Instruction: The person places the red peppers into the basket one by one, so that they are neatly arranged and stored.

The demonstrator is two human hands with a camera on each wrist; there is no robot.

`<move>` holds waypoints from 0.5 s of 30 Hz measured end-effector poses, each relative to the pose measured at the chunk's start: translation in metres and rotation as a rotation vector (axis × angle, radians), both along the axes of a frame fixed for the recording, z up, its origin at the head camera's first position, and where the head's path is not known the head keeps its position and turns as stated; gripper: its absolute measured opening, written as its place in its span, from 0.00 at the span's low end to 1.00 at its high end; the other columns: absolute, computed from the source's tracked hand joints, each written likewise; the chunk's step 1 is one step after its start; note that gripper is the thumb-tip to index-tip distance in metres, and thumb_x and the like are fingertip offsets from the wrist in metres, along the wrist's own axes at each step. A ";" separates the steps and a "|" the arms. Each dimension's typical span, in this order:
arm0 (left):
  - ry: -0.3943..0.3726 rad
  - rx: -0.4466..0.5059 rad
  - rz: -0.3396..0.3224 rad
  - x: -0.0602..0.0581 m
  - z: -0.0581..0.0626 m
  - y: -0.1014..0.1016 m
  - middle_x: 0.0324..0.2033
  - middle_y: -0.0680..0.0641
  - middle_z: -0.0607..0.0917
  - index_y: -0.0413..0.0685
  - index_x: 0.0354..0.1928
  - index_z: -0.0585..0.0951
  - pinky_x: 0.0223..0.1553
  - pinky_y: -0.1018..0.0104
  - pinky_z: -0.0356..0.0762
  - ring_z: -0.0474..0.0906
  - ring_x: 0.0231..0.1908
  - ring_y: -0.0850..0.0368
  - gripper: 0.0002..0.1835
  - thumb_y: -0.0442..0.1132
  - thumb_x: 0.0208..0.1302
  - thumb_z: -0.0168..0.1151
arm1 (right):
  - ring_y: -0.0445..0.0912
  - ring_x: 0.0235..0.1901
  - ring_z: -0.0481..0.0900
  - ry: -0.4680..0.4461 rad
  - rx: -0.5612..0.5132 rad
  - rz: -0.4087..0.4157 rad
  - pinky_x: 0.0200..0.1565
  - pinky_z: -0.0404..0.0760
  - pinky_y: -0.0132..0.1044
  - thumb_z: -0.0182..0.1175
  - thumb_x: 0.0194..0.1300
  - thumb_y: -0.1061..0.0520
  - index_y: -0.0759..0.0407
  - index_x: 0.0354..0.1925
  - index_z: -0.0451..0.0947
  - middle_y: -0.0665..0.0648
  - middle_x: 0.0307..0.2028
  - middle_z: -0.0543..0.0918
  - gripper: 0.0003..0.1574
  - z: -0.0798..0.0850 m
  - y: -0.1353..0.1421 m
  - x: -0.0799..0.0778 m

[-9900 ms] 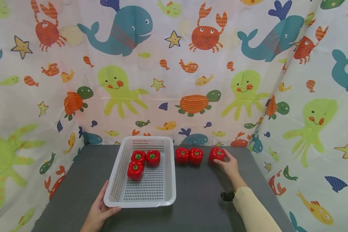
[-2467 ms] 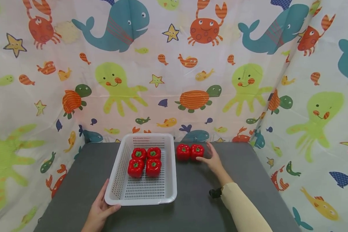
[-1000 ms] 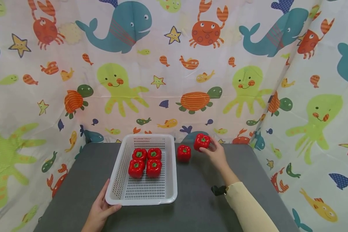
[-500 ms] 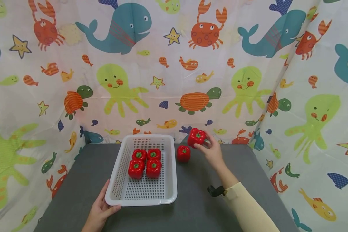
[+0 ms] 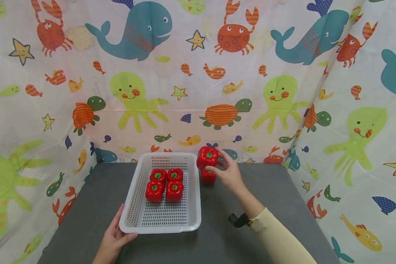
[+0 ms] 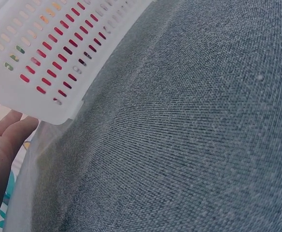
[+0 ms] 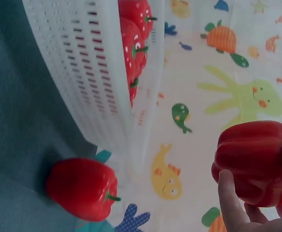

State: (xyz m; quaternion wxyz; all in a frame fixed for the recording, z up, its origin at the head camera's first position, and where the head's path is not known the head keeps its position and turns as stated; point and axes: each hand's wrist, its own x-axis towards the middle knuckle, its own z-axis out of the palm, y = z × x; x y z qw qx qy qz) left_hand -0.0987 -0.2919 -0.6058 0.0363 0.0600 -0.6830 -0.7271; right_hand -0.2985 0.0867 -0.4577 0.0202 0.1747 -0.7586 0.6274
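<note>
My right hand (image 5: 229, 175) holds a red bell pepper (image 5: 207, 157) up off the table, thumb and fingers on its sides. In the right wrist view this held pepper (image 7: 254, 162) hangs apart from the basket wall. Another red pepper (image 5: 208, 178) stands on the table below, partly hidden by the held one. Left of it is a white plastic basket (image 5: 165, 230), with several red peppers (image 5: 174, 191) grouped in its middle and rear. At the basket's near left corner my left hand (image 5: 112, 240) rests, its straight fingers along the side and its thumb at the front.
A dark grey table (image 5: 250, 227) carries everything. Behind it and at both sides hangs a curtain (image 5: 191, 121) printed with sea animals. A dark band with a black piece (image 5: 239, 220) sits at my right wrist.
One more pepper stands in the basket than at first. My right hand has since lifted another off the table and carried it left, above the last one. My left hand stays at the corner.
</note>
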 end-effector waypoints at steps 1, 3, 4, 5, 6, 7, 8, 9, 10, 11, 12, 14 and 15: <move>-0.002 0.000 0.002 0.000 0.000 0.000 0.80 0.43 0.48 0.62 0.82 0.42 0.56 0.68 0.80 0.69 0.62 0.76 0.60 0.27 0.59 0.71 | 0.54 0.62 0.78 0.004 0.004 0.003 0.53 0.85 0.48 0.75 0.56 0.42 0.33 0.73 0.64 0.48 0.69 0.71 0.50 0.000 -0.002 0.001; -0.006 -0.001 0.005 0.000 0.001 0.000 0.80 0.43 0.48 0.61 0.82 0.42 0.57 0.67 0.80 0.69 0.62 0.75 0.60 0.28 0.59 0.72 | 0.54 0.61 0.78 0.013 0.009 0.009 0.52 0.86 0.48 0.75 0.56 0.42 0.34 0.73 0.64 0.48 0.68 0.72 0.50 0.000 -0.007 0.004; -0.009 -0.002 0.005 0.000 0.001 0.000 0.80 0.43 0.48 0.61 0.82 0.41 0.57 0.67 0.80 0.69 0.62 0.76 0.60 0.28 0.59 0.72 | 0.54 0.61 0.78 0.018 0.013 0.015 0.52 0.86 0.48 0.75 0.57 0.42 0.35 0.73 0.64 0.49 0.68 0.73 0.50 0.000 -0.009 0.005; -0.011 -0.004 0.007 0.000 0.001 0.000 0.80 0.43 0.48 0.60 0.82 0.41 0.57 0.67 0.80 0.69 0.62 0.76 0.60 0.28 0.58 0.72 | 0.53 0.61 0.79 0.020 0.017 0.020 0.52 0.86 0.48 0.75 0.57 0.43 0.34 0.72 0.64 0.48 0.67 0.73 0.49 0.000 -0.012 0.006; -0.012 -0.005 0.007 0.000 0.001 0.000 0.80 0.43 0.48 0.61 0.82 0.42 0.57 0.67 0.79 0.69 0.62 0.76 0.60 0.28 0.58 0.72 | 0.53 0.60 0.79 0.022 0.017 0.028 0.52 0.86 0.48 0.75 0.57 0.44 0.35 0.72 0.65 0.48 0.66 0.74 0.49 0.000 -0.014 0.008; -0.015 -0.006 0.007 0.000 0.001 0.001 0.80 0.43 0.48 0.62 0.82 0.42 0.57 0.67 0.79 0.69 0.62 0.76 0.60 0.28 0.59 0.72 | 0.52 0.60 0.79 0.027 0.016 0.039 0.52 0.86 0.47 0.75 0.57 0.45 0.35 0.72 0.65 0.48 0.66 0.74 0.48 0.000 -0.017 0.010; -0.017 -0.008 0.007 0.000 0.001 0.001 0.80 0.43 0.48 0.62 0.82 0.42 0.57 0.67 0.79 0.69 0.62 0.76 0.60 0.28 0.59 0.72 | 0.52 0.59 0.79 0.032 0.013 0.052 0.52 0.86 0.47 0.75 0.58 0.46 0.36 0.71 0.65 0.48 0.65 0.75 0.47 0.000 -0.020 0.012; -0.021 -0.006 0.007 0.001 0.001 0.001 0.80 0.43 0.48 0.63 0.82 0.42 0.57 0.67 0.79 0.69 0.62 0.76 0.60 0.28 0.59 0.72 | 0.52 0.59 0.80 0.039 0.011 0.067 0.52 0.86 0.47 0.75 0.58 0.48 0.36 0.71 0.66 0.49 0.65 0.75 0.46 0.000 -0.023 0.014; -0.022 -0.005 0.007 0.001 0.001 0.001 0.80 0.43 0.48 0.64 0.81 0.42 0.57 0.67 0.79 0.69 0.62 0.76 0.60 0.28 0.59 0.72 | 0.52 0.60 0.80 0.041 0.007 0.084 0.52 0.86 0.47 0.75 0.59 0.49 0.37 0.71 0.66 0.49 0.65 0.75 0.46 -0.001 -0.027 0.016; -0.021 -0.001 0.004 0.000 0.001 0.001 0.80 0.43 0.48 0.64 0.81 0.42 0.57 0.67 0.79 0.69 0.62 0.75 0.60 0.28 0.59 0.72 | 0.52 0.59 0.80 0.041 0.005 0.100 0.52 0.86 0.46 0.75 0.59 0.50 0.38 0.71 0.66 0.50 0.66 0.75 0.46 -0.001 -0.031 0.019; -0.019 -0.001 0.005 0.000 0.001 0.000 0.80 0.43 0.48 0.64 0.81 0.42 0.57 0.67 0.79 0.69 0.62 0.75 0.60 0.28 0.59 0.72 | 0.52 0.59 0.80 0.045 0.005 0.117 0.51 0.86 0.46 0.75 0.58 0.51 0.39 0.71 0.66 0.51 0.66 0.75 0.46 -0.001 -0.035 0.021; -0.017 0.006 0.003 0.000 0.001 0.000 0.80 0.43 0.48 0.65 0.81 0.42 0.57 0.67 0.79 0.69 0.62 0.74 0.60 0.29 0.59 0.71 | 0.54 0.59 0.80 0.054 0.013 0.150 0.50 0.87 0.46 0.75 0.58 0.52 0.41 0.71 0.65 0.53 0.66 0.75 0.47 -0.003 -0.043 0.027; -0.016 0.011 0.000 0.000 0.000 0.000 0.80 0.42 0.47 0.65 0.81 0.42 0.57 0.67 0.80 0.69 0.62 0.74 0.60 0.29 0.60 0.71 | 0.54 0.59 0.80 0.054 0.014 0.170 0.50 0.87 0.46 0.76 0.58 0.52 0.42 0.71 0.65 0.53 0.67 0.74 0.47 -0.004 -0.047 0.029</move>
